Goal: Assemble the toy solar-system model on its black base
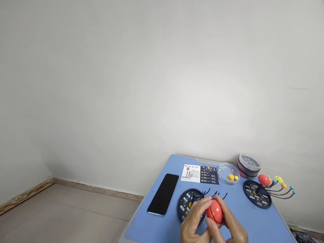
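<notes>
A shiny red ball (216,211) with a dark gap along its seam sits between my two hands, close to the front of the table. My left hand (196,217) grips its left side, fingers curled over the edge. From the other side, my right hand (231,222) closes on it with fingers and thumb. Just beyond and left of the hands lies a round dark base (186,202) printed with planets, partly covered by my left hand. Thin dark curved arms (206,192) stick up behind the hands; their lower parts are hidden.
On the blue table (141,224) lie a black phone (163,194) and a printed instruction sheet (199,173). A clear dish (222,177) holds several small coloured balls. Stacked round containers (248,165) stand at the back right, near a planet model (257,194) whose arms overhang the edge.
</notes>
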`<state>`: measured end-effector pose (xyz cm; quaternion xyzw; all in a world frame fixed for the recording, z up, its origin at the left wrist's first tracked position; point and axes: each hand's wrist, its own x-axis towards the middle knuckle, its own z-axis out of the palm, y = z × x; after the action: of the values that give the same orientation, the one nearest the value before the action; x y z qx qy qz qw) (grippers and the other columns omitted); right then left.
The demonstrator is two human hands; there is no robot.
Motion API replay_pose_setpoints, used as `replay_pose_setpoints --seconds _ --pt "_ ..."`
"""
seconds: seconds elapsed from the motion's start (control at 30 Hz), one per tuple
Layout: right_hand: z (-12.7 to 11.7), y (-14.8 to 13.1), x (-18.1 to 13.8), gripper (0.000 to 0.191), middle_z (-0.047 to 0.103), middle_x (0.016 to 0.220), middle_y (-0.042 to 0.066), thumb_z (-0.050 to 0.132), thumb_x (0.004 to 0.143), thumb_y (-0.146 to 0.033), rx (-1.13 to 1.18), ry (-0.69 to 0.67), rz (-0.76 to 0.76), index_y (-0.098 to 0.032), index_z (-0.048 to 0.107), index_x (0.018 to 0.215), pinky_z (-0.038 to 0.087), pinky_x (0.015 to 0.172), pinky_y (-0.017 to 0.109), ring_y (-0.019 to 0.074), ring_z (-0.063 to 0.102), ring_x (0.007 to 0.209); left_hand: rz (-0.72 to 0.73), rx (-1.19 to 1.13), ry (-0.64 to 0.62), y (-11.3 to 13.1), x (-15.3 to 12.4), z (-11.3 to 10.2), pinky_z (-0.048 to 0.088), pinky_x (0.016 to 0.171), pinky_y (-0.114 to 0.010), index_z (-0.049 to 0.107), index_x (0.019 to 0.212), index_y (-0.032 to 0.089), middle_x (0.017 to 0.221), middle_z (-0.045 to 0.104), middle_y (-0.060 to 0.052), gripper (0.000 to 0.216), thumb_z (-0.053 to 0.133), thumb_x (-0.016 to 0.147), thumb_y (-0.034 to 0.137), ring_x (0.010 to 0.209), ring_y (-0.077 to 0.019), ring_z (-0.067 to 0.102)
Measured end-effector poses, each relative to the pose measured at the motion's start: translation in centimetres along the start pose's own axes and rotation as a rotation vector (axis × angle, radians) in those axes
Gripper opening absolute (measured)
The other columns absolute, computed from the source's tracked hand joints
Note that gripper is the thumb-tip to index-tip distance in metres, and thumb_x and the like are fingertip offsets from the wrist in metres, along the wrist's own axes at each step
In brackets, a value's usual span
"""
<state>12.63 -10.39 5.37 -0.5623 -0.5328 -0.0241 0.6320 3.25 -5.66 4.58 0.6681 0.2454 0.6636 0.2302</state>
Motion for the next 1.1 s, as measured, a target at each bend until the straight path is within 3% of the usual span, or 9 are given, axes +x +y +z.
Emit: replay_pose_setpoints --seconds 0.17,0.4,0.63,1.1 --pt "-0.2 0.2 0.2 0.039 0.074 0.113 0.005 0.069 0.084 -0.031 0.058 -0.031 0.018 -0.023 0.068 0.122 0.060 0.080 0.025 0.0253 0.073 0.098 0.019 -0.004 -0.002 -0.3 0.1 0.0 0.059 0.089 -0.032 0.067 0.117 0.029 0.111 0.075 -0.006 0.032 0.070 0.086 0.033 0.099 -0.0228 0.071" --pt "-0.9 -0.2 1.2 0.037 0.074 0.116 0.005 0.066 0.086 -0.045 0.257 -0.116 0.190 -0.028 0.071 0.119 0.061 0.079 0.025 0.0247 0.072 0.100 -0.141 -0.185 -0.032 -0.6 0.4 -0.1 0.060 0.085 -0.030 0.069 0.116 0.030 0.114 0.074 -0.006 0.034 0.072 0.084 0.041 0.100 -0.0233 0.072" --pt "-1.2 -0.4 1.5 0.036 0.076 0.108 0.007 0.071 0.082 -0.047 0.364 -0.082 0.310 -0.025 0.074 0.110 0.062 0.075 0.024 0.0235 0.074 0.090 -0.338 -0.282 -0.117 0.4 1.0 -0.4 0.061 0.084 -0.028 0.072 0.115 0.029 0.114 0.074 -0.007 0.043 0.079 0.076 0.047 0.097 -0.0251 0.073" --pt "-1.0 -0.2 1.1 0.039 0.076 0.107 0.009 0.073 0.079 -0.048 0.340 -0.043 0.352 -0.023 0.074 0.108 0.062 0.072 0.024 0.0257 0.074 0.092 -0.477 -0.358 -0.161 0.8 1.0 -0.9 0.060 0.086 -0.029 0.072 0.115 0.030 0.118 0.073 -0.006 0.047 0.082 0.072 0.046 0.097 -0.0253 0.073"
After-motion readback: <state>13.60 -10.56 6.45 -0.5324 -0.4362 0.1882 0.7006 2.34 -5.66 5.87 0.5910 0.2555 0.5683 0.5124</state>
